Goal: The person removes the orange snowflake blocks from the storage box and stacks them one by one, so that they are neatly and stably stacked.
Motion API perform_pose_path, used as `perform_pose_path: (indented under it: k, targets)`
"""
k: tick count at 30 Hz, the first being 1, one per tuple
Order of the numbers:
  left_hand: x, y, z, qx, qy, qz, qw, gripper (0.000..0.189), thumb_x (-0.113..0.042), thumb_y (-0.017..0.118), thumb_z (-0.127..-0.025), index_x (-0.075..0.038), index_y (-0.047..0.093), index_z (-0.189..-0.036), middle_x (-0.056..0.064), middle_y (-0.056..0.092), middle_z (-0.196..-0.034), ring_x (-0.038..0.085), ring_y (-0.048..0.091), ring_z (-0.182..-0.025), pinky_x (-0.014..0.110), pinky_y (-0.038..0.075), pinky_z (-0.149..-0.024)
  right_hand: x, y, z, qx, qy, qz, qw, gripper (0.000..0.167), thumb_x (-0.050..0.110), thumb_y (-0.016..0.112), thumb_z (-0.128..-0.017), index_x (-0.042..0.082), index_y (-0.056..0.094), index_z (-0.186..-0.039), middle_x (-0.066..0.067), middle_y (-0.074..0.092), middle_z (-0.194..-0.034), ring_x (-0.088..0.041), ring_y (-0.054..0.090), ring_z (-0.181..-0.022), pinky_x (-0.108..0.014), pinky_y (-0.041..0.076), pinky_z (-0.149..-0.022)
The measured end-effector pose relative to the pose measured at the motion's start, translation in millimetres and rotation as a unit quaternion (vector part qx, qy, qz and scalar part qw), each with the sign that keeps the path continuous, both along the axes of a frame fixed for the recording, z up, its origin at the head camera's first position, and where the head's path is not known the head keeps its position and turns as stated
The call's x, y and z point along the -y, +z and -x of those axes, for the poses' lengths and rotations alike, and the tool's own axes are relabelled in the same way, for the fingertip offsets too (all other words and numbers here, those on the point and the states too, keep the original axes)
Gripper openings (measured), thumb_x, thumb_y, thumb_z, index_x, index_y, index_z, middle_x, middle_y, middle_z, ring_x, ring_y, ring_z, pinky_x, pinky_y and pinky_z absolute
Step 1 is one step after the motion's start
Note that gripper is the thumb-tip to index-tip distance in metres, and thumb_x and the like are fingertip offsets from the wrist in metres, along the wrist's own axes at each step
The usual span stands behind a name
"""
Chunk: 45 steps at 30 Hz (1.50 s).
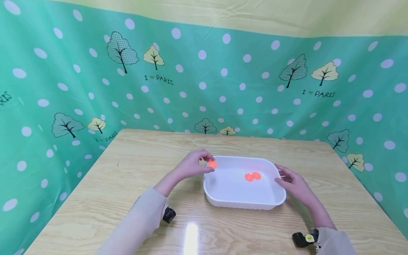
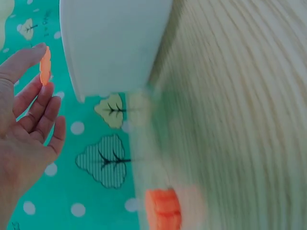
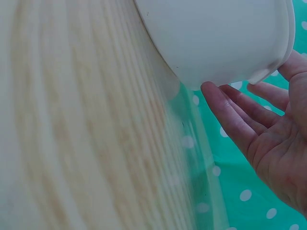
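Observation:
My left hand (image 1: pixel 194 164) pinches a flower-shaped carrot slice (image 1: pixel 212 164) between thumb and fingers, over the left rim of a white plastic basin (image 1: pixel 236 203). From the side, in the left wrist view, that carrot slice (image 2: pixel 45 67) looks thin and stands on edge. Two more orange slices (image 1: pixel 252 176) lie touching on the basin floor, right of its middle. At the basin's right end my right hand (image 1: pixel 294 184) holds the rim, thumb on top. In the right wrist view its fingers (image 3: pixel 230 112) reach along the outer wall.
An orange ridged piece (image 2: pixel 163 209) sits on the table left of the basin, hidden in the head view. The wooden table (image 1: pixel 143 148) reaches back to a green dotted curtain (image 1: pixel 220 99). A black wrist camera (image 1: pixel 169 215) hangs under the left sleeve.

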State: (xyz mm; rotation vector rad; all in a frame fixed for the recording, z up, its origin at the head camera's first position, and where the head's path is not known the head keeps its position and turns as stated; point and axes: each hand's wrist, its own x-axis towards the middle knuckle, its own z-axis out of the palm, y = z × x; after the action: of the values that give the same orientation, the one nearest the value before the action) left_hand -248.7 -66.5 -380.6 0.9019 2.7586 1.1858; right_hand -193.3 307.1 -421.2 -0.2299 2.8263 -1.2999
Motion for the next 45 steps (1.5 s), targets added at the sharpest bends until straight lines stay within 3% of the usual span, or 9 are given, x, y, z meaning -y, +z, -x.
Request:
perform_pose_path:
  k: [4, 9, 16, 25, 36, 45]
  targets:
    - [13.5, -4.9, -0.6, 0.010, 0.028, -0.006, 0.9995, 0.030, -0.028, 0.074, -0.072, -0.017, 0.065, -0.099, -0.009, 0.058, -0.093, 0.012, 0.053, -0.089, 0.033, 0.044, -0.082, 1, 1.0, -0.2, -0.001, 0.001, 0.000, 1.0000, 0.061, 0.035, 0.055, -0.090, 0.005, 0.035, -0.139, -0.021, 0.052, -0.120, -0.033, 0.054, -0.105, -0.019, 0.046, -0.080]
    - [30.4, -9.5, -0.7, 0.024, 0.051, -0.019, 0.9982, 0.030, -0.026, 0.074, -0.072, -0.017, 0.065, -0.098, -0.007, 0.057, -0.094, 0.020, 0.055, -0.093, 0.039, 0.044, -0.086, 2, 2.8, -0.7, -0.002, 0.002, -0.004, 1.0000, 0.061, 0.035, 0.054, -0.090, 0.004, 0.035, -0.139, -0.021, 0.052, -0.121, -0.032, 0.054, -0.105, -0.022, 0.047, -0.081]
    - [54.4, -14.5, -0.5, 0.032, 0.076, 0.001, 0.9966, 0.031, -0.025, 0.074, -0.073, -0.016, 0.064, -0.100, -0.005, 0.059, -0.097, 0.015, 0.054, -0.093, 0.035, 0.043, -0.085, 2, 3.6, -1.6, 0.007, -0.004, 0.005, 1.0000, 0.059, 0.032, 0.055, -0.090, 0.006, 0.035, -0.139, -0.021, 0.052, -0.121, -0.033, 0.054, -0.105, -0.017, 0.045, -0.078]
    - [79.8, -24.1, -3.2, 0.058, 0.099, 0.022, 0.9932, 0.035, -0.024, 0.073, -0.074, -0.015, 0.063, -0.106, -0.002, 0.059, -0.102, 0.019, 0.053, -0.099, 0.040, 0.043, -0.088, 2, 2.0, -0.7, -0.004, 0.001, 0.005, 1.0000, 0.059, 0.034, 0.055, -0.090, 0.005, 0.036, -0.138, -0.020, 0.053, -0.120, -0.031, 0.055, -0.104, -0.018, 0.046, -0.080]
    - [96.9, -34.9, -5.4, 0.069, 0.108, 0.035, 0.9911, 0.033, -0.020, 0.073, -0.075, -0.013, 0.063, -0.106, -0.002, 0.059, -0.100, 0.017, 0.050, -0.095, 0.035, 0.043, -0.083, 1, 0.9, -0.9, 0.003, -0.001, 0.010, 0.9999, 0.060, 0.035, 0.055, -0.089, 0.006, 0.035, -0.139, -0.020, 0.052, -0.121, -0.033, 0.054, -0.106, -0.016, 0.044, -0.079]
    - [98.5, -34.0, -7.3, 0.092, 0.114, 0.060, 0.9874, 0.033, -0.019, 0.075, -0.072, -0.013, 0.065, -0.103, -0.002, 0.060, -0.100, 0.018, 0.051, -0.094, 0.036, 0.044, -0.083, 1, 0.8, 0.2, 0.001, 0.000, 0.006, 1.0000, 0.060, 0.035, 0.055, -0.090, 0.006, 0.036, -0.138, -0.019, 0.052, -0.120, -0.031, 0.054, -0.105, -0.016, 0.045, -0.079]
